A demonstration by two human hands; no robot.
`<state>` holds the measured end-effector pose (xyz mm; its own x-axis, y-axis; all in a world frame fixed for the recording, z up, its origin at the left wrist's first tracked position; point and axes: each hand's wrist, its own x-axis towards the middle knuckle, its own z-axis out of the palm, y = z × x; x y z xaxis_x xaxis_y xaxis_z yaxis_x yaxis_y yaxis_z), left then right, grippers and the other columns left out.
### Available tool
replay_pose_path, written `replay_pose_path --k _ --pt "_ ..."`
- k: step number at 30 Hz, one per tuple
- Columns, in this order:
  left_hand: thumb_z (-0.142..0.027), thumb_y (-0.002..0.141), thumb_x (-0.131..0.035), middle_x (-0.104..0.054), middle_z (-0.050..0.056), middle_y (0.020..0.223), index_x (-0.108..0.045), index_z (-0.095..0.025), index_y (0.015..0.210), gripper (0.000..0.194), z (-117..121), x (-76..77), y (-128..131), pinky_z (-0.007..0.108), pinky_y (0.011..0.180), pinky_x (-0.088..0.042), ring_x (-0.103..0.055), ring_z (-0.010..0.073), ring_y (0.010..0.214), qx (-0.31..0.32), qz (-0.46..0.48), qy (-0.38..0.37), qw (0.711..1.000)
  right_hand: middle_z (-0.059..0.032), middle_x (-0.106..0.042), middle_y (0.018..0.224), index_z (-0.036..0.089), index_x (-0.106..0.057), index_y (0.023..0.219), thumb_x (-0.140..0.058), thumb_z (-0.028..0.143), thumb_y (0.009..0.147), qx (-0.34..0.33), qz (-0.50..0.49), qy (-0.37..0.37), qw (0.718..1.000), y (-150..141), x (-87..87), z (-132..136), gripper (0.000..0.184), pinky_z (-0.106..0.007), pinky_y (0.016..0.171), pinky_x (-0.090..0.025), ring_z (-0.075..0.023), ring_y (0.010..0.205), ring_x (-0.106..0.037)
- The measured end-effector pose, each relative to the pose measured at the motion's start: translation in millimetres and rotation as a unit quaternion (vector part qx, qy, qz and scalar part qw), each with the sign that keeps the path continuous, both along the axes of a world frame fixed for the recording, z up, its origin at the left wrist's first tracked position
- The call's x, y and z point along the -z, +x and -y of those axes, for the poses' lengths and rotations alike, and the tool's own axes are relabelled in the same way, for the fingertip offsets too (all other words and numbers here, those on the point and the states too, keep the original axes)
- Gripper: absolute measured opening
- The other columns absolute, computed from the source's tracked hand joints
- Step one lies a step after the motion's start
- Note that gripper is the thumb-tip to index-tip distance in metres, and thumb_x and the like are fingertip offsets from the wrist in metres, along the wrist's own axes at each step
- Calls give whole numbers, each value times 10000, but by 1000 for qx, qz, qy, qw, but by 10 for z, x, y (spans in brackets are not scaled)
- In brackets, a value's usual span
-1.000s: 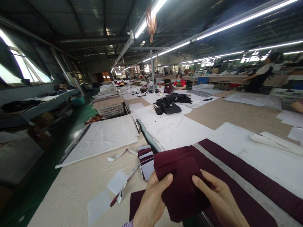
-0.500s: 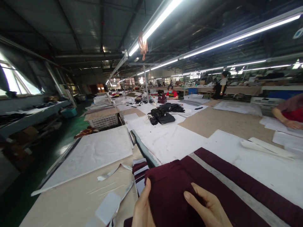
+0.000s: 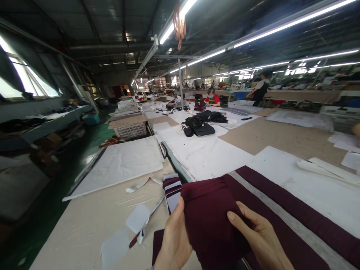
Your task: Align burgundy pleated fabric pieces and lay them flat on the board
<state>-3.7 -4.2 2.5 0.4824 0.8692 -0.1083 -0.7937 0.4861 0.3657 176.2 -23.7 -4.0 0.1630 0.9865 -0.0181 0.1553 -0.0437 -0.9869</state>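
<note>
Between my two hands is a folded piece of maroon fabric (image 3: 209, 217), raised above the table's near edge. My left hand (image 3: 176, 234) grips its left side, thumb on the front face. On the right side, my right hand (image 3: 257, 228) pinches the fabric between thumb and fingers. Just behind the left edge lies a stack of maroon and pale grey striped pieces (image 3: 172, 189). Long maroon fabric panels (image 3: 270, 217) stretch away to the right, with a grey strip (image 3: 277, 202) between them.
Pale scraps (image 3: 138, 217) and thin trimmings lie on the beige covering (image 3: 92, 221) at left. Farther back are a pile of black garments (image 3: 201, 125) and a plastic crate (image 3: 131, 130). A person in red (image 3: 213, 99) is at the far table; another person (image 3: 261, 90) stands behind at right.
The view has tilted down and turned left, so the scene sits higher and further right. Both hands keep hold of the maroon fabric. The co-worker at right has mostly left the view.
</note>
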Motion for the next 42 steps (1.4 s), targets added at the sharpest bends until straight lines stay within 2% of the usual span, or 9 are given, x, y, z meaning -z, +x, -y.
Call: replay_pose_path --k 4,8,13,19,22,26,28,36,42 --pt "-290 848 -568 -712 93 1118 -669 -193 1130 314 54 126 -27 438 1080 -350 -576 274 1169 -48 -35 33 998 -41 -691 878 173 -734 810 -732 427 671 8 -54 -27 998 -45 -66 10 289 -281 822 -493 -257 926 -607" --pt "-115 717 -700 -741 78 1038 -674 -221 1115 412 106 169 -9 446 1040 -398 -641 271 1065 -59 -87 57 993 -14 -673 788 185 -737 810 -728 420 689 4 -92 -21 996 -66 -58 36 264 -248 734 -508 -217 819 -613" --pt "-101 710 -711 -741 85 1035 -678 -225 1101 412 158 114 71 432 995 -444 -657 262 1035 -55 -82 64 993 -21 -693 835 195 -742 840 -742 395 687 -10 -101 -27 994 -33 -57 62 252 -244 767 -503 -220 865 -605" --pt "-131 730 -708 -762 92 919 -683 -189 1069 344 198 14 135 410 942 -488 -687 249 960 -74 -131 -16 988 -21 -670 834 188 -712 813 -709 414 734 -22 -88 -14 996 -18 -64 121 240 -241 743 -504 -212 854 -605" --pt "-155 678 -757 -766 94 838 -674 -170 1079 410 198 -44 104 425 903 -511 -698 270 920 -90 -161 -37 982 -26 -641 872 201 -679 827 -674 402 781 -39 -62 32 997 13 -55 129 206 -249 749 -513 -200 860 -612" --pt "-153 642 -779 -764 95 821 -687 -162 1041 410 208 -109 43 427 887 -516 -703 279 895 -68 -189 -15 980 -45 -497 1272 288 -616 1024 -670 347 801 -32 2 155 987 94 -129 89 237 -279 874 -485 -217 1126 -537" --pt "-161 640 -782 -763 95 821 -708 -156 967 336 219 -124 27 421 893 -512 -702 280 896 -51 -189 -1 981 -37 -447 1327 313 -604 1040 -671 347 803 -31 25 173 984 131 -201 60 248 -292 915 -461 -217 1188 -495" --pt "-161 630 -789 -764 85 817 -718 -164 863 243 254 -159 -6 409 885 -513 -705 274 881 -39 -185 -12 982 -66 -564 1178 240 -660 890 -710 402 753 -101 -93 110 984 124 -375 47 218 -292 785 -520 -217 971 -606" --pt "-169 658 -769 -764 100 833 -703 -153 981 330 192 -185 3 401 885 -515 -702 270 893 -55 -192 19 980 -3 -605 691 188 -648 730 -712 430 737 -61 -146 5 987 -13 -314 135 251 -256 651 -495 -168 682 -566"
